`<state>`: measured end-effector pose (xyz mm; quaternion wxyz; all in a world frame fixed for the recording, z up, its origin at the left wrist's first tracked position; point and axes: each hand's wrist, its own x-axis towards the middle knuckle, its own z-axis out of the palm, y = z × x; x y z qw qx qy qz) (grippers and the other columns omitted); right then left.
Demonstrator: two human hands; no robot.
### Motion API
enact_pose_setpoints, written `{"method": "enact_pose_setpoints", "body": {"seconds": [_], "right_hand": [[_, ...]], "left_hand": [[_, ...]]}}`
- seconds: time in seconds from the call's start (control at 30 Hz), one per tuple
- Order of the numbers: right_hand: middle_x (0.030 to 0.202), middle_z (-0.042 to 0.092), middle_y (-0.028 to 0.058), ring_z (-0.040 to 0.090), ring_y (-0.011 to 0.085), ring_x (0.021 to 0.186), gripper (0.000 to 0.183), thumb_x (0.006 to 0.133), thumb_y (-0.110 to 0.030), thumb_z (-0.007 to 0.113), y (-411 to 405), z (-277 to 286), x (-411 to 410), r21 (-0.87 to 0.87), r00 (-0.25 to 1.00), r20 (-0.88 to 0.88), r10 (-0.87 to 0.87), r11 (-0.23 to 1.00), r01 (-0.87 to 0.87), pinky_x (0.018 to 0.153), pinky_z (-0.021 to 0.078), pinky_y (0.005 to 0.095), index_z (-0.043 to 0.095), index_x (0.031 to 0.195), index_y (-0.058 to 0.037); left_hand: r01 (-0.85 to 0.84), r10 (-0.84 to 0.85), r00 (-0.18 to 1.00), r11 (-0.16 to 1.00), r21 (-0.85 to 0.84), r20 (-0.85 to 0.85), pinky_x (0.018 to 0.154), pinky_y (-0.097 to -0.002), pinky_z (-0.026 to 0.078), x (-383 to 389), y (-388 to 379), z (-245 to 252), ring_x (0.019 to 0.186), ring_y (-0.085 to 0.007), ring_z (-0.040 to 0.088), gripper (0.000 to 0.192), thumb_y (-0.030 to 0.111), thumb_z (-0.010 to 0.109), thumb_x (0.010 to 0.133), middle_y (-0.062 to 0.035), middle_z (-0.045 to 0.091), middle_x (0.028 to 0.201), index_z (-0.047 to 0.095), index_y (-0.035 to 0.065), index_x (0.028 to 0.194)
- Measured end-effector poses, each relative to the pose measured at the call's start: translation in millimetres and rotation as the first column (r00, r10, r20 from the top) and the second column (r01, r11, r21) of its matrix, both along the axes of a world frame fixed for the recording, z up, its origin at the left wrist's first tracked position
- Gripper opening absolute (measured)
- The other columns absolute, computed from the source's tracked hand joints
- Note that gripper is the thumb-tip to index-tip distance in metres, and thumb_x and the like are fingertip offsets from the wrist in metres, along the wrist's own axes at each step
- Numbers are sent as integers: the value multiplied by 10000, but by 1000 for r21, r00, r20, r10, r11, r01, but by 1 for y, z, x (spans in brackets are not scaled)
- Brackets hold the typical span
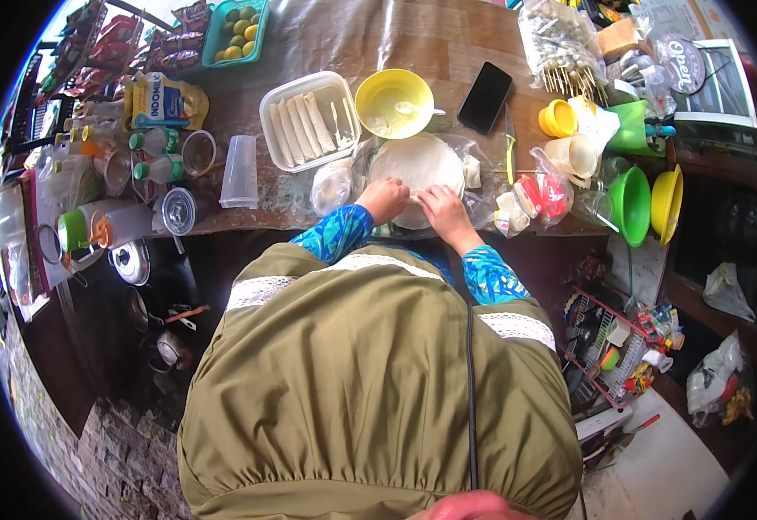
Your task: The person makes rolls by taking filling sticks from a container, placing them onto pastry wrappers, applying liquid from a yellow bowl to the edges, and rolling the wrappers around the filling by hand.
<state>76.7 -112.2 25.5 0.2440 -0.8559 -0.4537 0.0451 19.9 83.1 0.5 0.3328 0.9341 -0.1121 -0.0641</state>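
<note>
My left hand (385, 198) and my right hand (445, 214) pinch the near edge of a round white wrapper sheet (416, 161), their fingertips close together on a small fold. The sheet lies on clear plastic on the table. Just beyond it stands a yellow bowl (394, 79) with a white spoon and a little pale paste inside. Several rolled wrappers (300, 129) lie side by side in a clear square plastic container (276, 158), left of the bowl. A tied clear plastic bag (332, 187) sits beside my left hand.
A black phone (485, 97) and a knife with a yellow-green handle (510, 153) lie to the right, near red-and-white packets (526, 197). Cups, bottles (157, 170) and a clear tumbler (240, 172) stand left. Green (630, 207) and yellow bowls are at the right table edge.
</note>
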Motion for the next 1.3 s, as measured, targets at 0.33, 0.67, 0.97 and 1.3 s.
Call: {"method": "enact_pose_setpoints", "body": {"seconds": [0.33,0.67,0.97,1.3], "right_hand": [[918,590,99,569,312,907,120,814,-114,648,-1,-5,5,43,984,-173,-52,997,60,816,468,417,646,925,-67],[895,606,93,592,312,897,95,825,-151,641,-2,-6,11,-26,971,-234,-55,998,50,809,461,431,646,891,-83],[891,615,54,608,274,898,89,824,-181,655,1,-4,9,-73,958,-251,-139,990,125,804,431,420,651,883,-114],[900,593,33,587,244,931,73,815,-192,669,2,-5,7,-91,977,-155,-147,987,134,807,423,422,647,858,-137]], "left_hand": [[-137,119,985,979,-149,-123,745,-413,518,-1,2,0,816,-326,635,164,141,666,784,-134,643,843,675,91,940],[-69,59,992,994,-86,-110,756,-422,524,-1,4,-1,831,-335,641,127,173,645,814,-131,641,859,711,106,899],[-70,68,997,989,-132,-18,713,-416,517,1,3,-2,770,-326,636,99,122,663,790,-117,626,801,703,80,871],[-115,109,993,981,-154,-44,688,-419,518,1,4,1,765,-328,637,43,135,663,804,-106,613,828,666,93,798]]}}
